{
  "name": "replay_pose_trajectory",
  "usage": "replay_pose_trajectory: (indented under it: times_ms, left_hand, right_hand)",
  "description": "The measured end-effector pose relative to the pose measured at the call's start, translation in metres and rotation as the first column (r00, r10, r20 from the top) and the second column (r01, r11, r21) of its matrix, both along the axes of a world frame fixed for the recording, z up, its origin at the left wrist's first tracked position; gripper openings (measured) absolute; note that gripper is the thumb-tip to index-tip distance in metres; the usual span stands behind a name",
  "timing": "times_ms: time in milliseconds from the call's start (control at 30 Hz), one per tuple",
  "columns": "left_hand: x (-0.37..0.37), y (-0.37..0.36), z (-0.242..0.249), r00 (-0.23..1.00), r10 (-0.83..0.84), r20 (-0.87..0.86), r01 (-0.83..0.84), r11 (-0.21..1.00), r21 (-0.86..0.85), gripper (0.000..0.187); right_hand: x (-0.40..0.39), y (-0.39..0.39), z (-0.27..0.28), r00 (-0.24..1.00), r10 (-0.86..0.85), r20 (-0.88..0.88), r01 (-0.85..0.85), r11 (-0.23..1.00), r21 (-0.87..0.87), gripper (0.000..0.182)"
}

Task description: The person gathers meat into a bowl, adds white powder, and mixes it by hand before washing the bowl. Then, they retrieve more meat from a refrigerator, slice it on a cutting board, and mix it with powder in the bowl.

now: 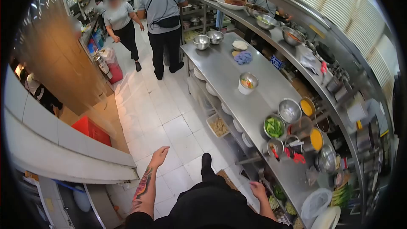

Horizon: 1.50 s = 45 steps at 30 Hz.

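left hand held over floor; right hand placed nearer surface | hands apart, loose, nothing seen gripped | green produce kept below surface, just right of right hand | surface long axis angled forward-left

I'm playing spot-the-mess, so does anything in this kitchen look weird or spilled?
Just one small thing: a blue cloth lies crumpled towards the far end of the steel table, looking untidy because it isn't folded. I can't see any clear spill or damage.
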State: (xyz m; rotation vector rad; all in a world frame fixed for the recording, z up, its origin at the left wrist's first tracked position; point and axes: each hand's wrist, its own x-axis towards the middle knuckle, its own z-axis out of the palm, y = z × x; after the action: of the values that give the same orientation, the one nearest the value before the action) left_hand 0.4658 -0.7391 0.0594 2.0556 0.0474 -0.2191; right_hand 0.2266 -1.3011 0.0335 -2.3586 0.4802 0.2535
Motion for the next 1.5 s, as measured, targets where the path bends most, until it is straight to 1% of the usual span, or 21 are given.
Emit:
replay_pose_trajectory:
  times_ms: [33,67,133,167,200,267,367,567,600,700,800,967,1033,1067,1167,1200,1267,1300,1433,1467,1500]
  left_hand:
    - [0.014,0.014,-0.033,0.982,-0.109,-0.151,0.152,0.937,0.313,0.043]
    - [0.017,0.035,-0.069,0.930,-0.159,-0.331,0.330,0.758,0.563,0.045]
    - [0.031,0.067,-0.124,0.739,-0.095,-0.667,0.660,0.298,0.689,0.047]
    - [0.031,0.080,-0.142,0.790,-0.059,-0.611,0.583,0.382,0.717,0.050]
    - [0.036,0.054,-0.056,0.815,0.033,-0.578,0.434,0.625,0.648,0.052]
    - [0.062,0.057,-0.052,0.817,0.092,-0.569,0.415,0.590,0.693,0.052]
    - [0.123,0.056,-0.043,0.811,0.187,-0.554,0.364,0.580,0.729,0.052]
    - [0.377,0.002,-0.016,0.991,-0.071,-0.113,0.127,0.761,0.636,0.043]
    - [0.432,-0.015,-0.013,0.986,-0.159,0.057,0.094,0.797,0.596,0.040]
    - [0.607,-0.081,0.024,0.764,-0.304,0.569,0.151,0.942,0.300,0.025]
    - [0.734,-0.147,0.121,0.617,-0.266,0.741,0.261,0.957,0.126,0.007]
    - [0.895,-0.233,0.150,0.536,-0.409,0.738,0.410,0.891,0.196,0.010]
    - [0.939,-0.275,0.127,0.324,-0.682,0.655,0.436,0.722,0.536,0.016]
    - [0.958,-0.294,0.115,0.300,-0.692,0.656,0.461,0.708,0.536,0.016]
    - [1.043,-0.365,0.026,0.392,-0.752,0.529,0.049,0.592,0.805,0.020]
    - [1.079,-0.389,-0.013,0.497,-0.774,0.392,0.075,0.488,0.869,0.020]
    - [1.077,-0.377,0.025,0.606,-0.702,0.374,0.245,0.613,0.751,0.017]
    - [1.070,-0.378,0.050,0.637,-0.731,0.245,0.356,0.561,0.748,0.019]
    - [1.096,-0.385,0.044,0.422,-0.839,0.345,0.288,0.484,0.826,0.014]
    - [1.091,-0.386,0.062,0.369,-0.886,0.280,0.224,0.377,0.899,0.014]
    - [1.098,-0.393,0.065,0.418,-0.837,0.353,0.237,0.476,0.847,0.014]
  right_hand:
    - [0.057,0.016,0.004,0.998,0.026,0.055,-0.036,0.980,0.193,0.029]
    - [0.115,0.031,0.013,0.985,0.144,0.099,-0.161,0.969,0.190,0.029]
    - [0.225,0.063,0.050,0.934,0.340,0.112,-0.349,0.933,0.084,0.028]
    - [0.275,0.072,0.050,0.879,0.442,0.177,-0.448,0.894,-0.007,0.028]
    - [0.321,0.082,0.047,0.812,0.539,0.225,-0.531,0.842,-0.102,0.027]
    - [0.406,0.110,0.065,0.743,0.563,0.361,-0.541,0.824,-0.171,0.027]
    - [0.509,0.147,0.098,0.776,0.593,0.217,-0.550,0.803,-0.229,0.029]
    - [0.657,0.185,0.081,0.858,0.458,0.233,-0.295,0.810,-0.506,0.042]
    - [0.669,0.187,0.072,0.894,0.438,0.094,-0.334,0.791,-0.512,0.043]
    - [0.693,0.201,0.061,0.947,0.317,-0.054,-0.295,0.787,-0.541,0.047]
    - [0.698,0.219,0.065,0.982,0.188,-0.025,-0.164,0.777,-0.608,0.051]
    - [0.712,0.253,0.058,0.998,-0.059,-0.026,0.028,0.761,-0.648,0.068]
    - [0.719,0.269,0.055,0.986,-0.165,-0.031,0.108,0.767,-0.633,0.071]
    - [0.726,0.273,0.055,0.974,-0.225,-0.029,0.158,0.763,-0.626,0.074]
    - [0.740,0.283,0.059,0.936,-0.339,-0.090,0.213,0.754,-0.622,0.079]
    - [0.743,0.283,0.057,0.919,-0.384,-0.088,0.248,0.738,-0.628,0.079]
    - [0.739,0.285,0.050,0.911,-0.413,-0.016,0.331,0.753,-0.569,0.079]
    - [0.735,0.287,0.051,0.898,-0.439,-0.021,0.352,0.748,-0.563,0.075]
    - [0.704,0.298,0.068,0.856,-0.514,0.048,0.487,0.774,-0.405,0.052]
    - [0.698,0.302,0.091,0.826,-0.562,-0.043,0.529,0.799,-0.286,0.049]
    - [0.688,0.309,0.103,0.796,-0.590,-0.131,0.571,0.805,-0.160,0.047]
